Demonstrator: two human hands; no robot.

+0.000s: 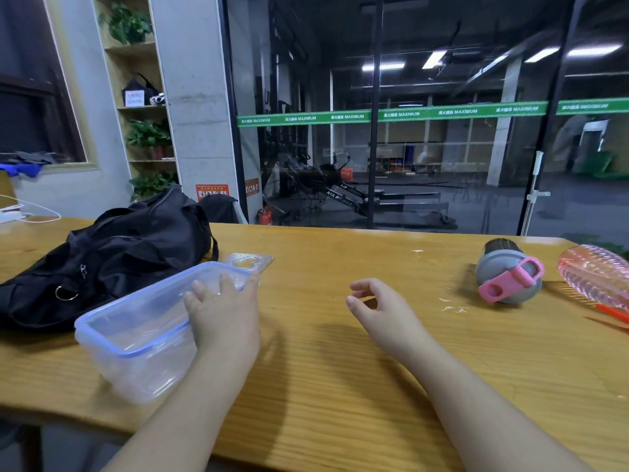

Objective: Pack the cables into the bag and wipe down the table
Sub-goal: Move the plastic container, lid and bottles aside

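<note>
A black bag (112, 257) lies on the left of the wooden table (340, 386). In front of it stands a clear plastic box with a blue rim (136, 338), with nothing inside. My left hand (224, 315) grips the box's right rim, fingers over the edge and reaching inside. My right hand (377, 311) hovers over the table's middle, fingers loosely curled, holding nothing. A white cable (37, 212) lies at the far left edge of the table.
A clear lid (250, 260) lies behind the box. A grey bottle with a pink strap (507, 274) lies at the right, beside a pink ribbed bottle (595, 274) and an orange object (612, 313). Small white scraps (452, 306) dot the table. A glass wall stands behind.
</note>
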